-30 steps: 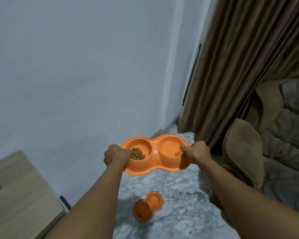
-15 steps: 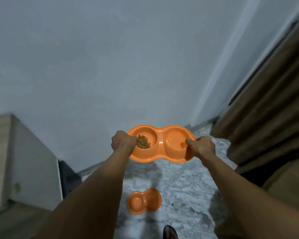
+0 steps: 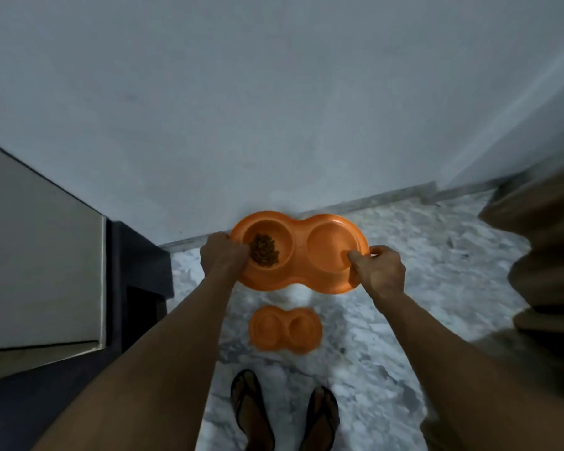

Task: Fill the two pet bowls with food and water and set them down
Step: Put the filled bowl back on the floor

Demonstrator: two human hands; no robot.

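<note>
Head view: the held dish (image 3: 298,255) is at frame centre, in the air between my operator's two hands. Its long axis runs left to right across the frame and it sits roughly level. The left hand (image 3: 223,255) is closed round the rim at the left end, just beside the kibble (image 3: 264,250) in the left well. The right hand (image 3: 380,275) pinches the right end, with the thumb over the rim into the right well and the fingers underneath. I cannot tell whether that well holds water. The hands are apart, one at each end, and neither is nearer to the dish than the other. The floor dish (image 3: 285,328) lies directly below the held dish in the frame, on the marble floor (image 3: 437,255). It sits between the held dish and the feet (image 3: 253,408), and its long axis also runs left to right. It is blurred, so I cannot read its contents. I judge that the coming move is a level descent. Bare floor shows above the floor dish in the frame, toward the wall (image 3: 274,92). The descent should target that strip, to avoid landing on the floor dish or tipping out the kibble.
</note>
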